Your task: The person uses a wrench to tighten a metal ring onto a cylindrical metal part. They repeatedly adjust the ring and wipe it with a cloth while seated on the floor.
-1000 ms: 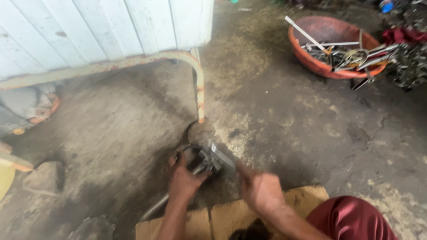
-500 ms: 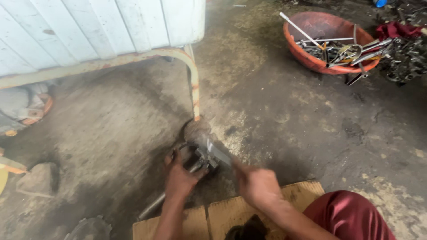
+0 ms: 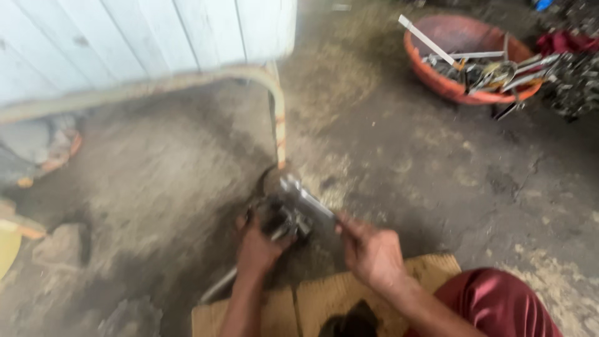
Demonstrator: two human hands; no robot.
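Grimy concrete floor (image 3: 437,187) carries our work: our left hand (image 3: 259,249) clutches a dark metal part (image 3: 284,218) near the cardboard's (image 3: 324,299) far edge; our right hand (image 3: 371,253) grips a grey tool (image 3: 306,200) against it

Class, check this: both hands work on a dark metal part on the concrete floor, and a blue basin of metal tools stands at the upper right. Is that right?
Not quite. The basin is orange-red, not blue, as the head view shows. The rest holds: the left hand and right hand work on the metal part.

The engine part (image 3: 288,215) looks like dull, greasy metal. The floor (image 3: 437,181) is rough, stained concrete. At one o'clock, an orange plastic basin (image 3: 437,81) holds bare metal tools (image 3: 493,65). The trousers (image 3: 499,306) are glossy cloth.
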